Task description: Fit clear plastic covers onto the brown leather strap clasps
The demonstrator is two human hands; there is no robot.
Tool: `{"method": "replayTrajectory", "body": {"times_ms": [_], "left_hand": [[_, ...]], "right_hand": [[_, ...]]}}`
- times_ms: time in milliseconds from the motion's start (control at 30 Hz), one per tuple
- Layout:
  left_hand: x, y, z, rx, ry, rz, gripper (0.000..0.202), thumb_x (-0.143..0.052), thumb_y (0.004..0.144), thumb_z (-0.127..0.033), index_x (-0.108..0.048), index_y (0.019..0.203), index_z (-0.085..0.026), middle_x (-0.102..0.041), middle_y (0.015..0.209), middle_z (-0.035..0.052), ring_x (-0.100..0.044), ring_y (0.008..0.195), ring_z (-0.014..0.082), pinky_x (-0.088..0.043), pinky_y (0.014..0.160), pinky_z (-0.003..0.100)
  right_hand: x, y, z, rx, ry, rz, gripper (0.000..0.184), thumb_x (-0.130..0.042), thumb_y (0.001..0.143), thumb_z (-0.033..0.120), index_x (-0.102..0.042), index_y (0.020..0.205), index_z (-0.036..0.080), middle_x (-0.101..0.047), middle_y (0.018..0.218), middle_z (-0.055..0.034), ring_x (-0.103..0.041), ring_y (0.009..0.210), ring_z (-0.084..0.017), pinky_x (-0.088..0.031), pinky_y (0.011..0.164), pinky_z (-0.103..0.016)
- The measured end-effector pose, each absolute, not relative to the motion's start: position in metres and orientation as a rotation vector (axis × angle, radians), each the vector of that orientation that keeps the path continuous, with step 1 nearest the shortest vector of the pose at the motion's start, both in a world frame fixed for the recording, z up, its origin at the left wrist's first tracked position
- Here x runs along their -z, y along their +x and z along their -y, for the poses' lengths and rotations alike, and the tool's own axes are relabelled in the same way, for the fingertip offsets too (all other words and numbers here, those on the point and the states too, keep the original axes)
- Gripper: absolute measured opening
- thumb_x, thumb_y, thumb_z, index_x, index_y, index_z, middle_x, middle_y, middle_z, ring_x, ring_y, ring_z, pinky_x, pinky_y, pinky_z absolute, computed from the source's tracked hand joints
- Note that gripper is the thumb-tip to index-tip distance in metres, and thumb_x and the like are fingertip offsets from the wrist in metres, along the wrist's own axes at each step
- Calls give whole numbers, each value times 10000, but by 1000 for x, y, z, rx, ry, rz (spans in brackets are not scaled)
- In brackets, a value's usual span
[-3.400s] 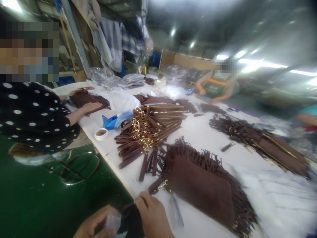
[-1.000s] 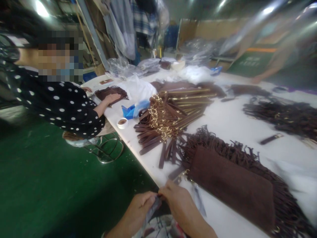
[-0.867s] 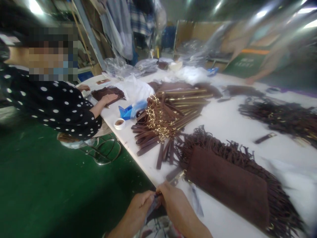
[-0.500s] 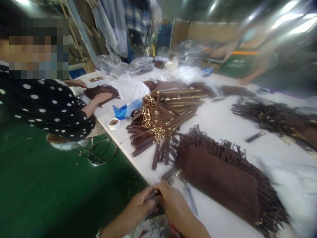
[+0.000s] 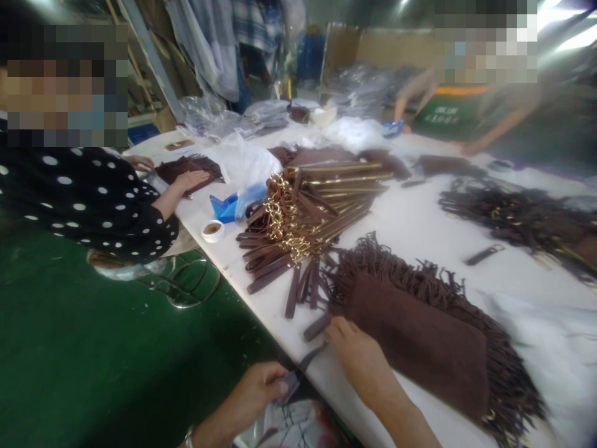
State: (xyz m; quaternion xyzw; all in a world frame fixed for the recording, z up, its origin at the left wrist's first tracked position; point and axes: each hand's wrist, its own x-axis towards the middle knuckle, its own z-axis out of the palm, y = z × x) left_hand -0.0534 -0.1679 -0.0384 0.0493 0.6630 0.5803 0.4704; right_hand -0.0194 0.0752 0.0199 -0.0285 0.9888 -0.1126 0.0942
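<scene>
My left hand (image 5: 263, 386), low in front of the table edge, is closed on a dark strap (image 5: 291, 384). A thin dark strip (image 5: 311, 357) runs from there up to the fingertips of my right hand (image 5: 358, 351). That right hand is closed over the table edge, and what its fingers pinch is hidden. Beside its fingertips a short brown strap (image 5: 317, 326) lies on the table. Just right of it rests a flat brown suede bag (image 5: 415, 336) with long fringe.
A heap of brown wrist straps with gold clasps (image 5: 289, 230) lies further up the white table (image 5: 410, 218). A white tape roll (image 5: 212, 231) and blue dispenser (image 5: 224, 207) sit near the left edge. More fringed pieces (image 5: 517, 218) lie right. Co-workers (image 5: 84, 199) work left and across.
My hands were together at the table edge; my right hand has moved up and right, away from my left. The dark strip now shows between them. The co-worker across has shifted their arms.
</scene>
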Motion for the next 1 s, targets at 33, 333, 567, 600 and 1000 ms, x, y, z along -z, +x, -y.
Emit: {"method": "replayTrajectory", "body": {"times_ms": [33,333,567,600,1000], "left_hand": [[36,-54,167,-1412,129,-1620,286,-636,752,-350,-685,843,-84,-667,771,70,-598,726,196,-412,682,291],[24,-47,156,-1318,221,-1838,512,-456,907,-578,-631,755,-122,-641,687,47,-568,635,174,-364,579,254],[30,-41,150,-1284,210,-1974,508,-348,961,-579,-582,786,-164,-656,690,33,-615,621,175,-386,567,252],[33,-40,150,-1283,201,-1994,499,-343,963,-578,-568,786,-169,-655,689,33,-621,621,177,-393,568,254],[9,-35,167,-1399,244,-1501,595,-713,797,-517,-486,1208,-152,-589,982,72,-575,820,177,-456,683,277]], "right_hand": [[-18,-21,-77,306,-98,-2934,370,-429,815,-57,-611,1014,197,-593,1060,-71,-584,971,-224,-492,777,-319],[-27,-31,-88,496,-186,-2942,206,-483,920,54,-614,913,212,-583,948,-15,-567,881,-159,-408,728,-266],[-36,-29,-96,590,-224,-2949,200,-477,937,79,-599,840,205,-566,879,13,-561,797,-124,-359,665,-248],[-35,-29,-96,592,-238,-2946,207,-470,938,77,-602,840,203,-570,881,11,-564,792,-123,-360,663,-245],[-24,-30,-100,537,-286,-2957,172,-481,949,126,-612,864,200,-592,911,-6,-568,789,-137,-361,652,-247]]}}
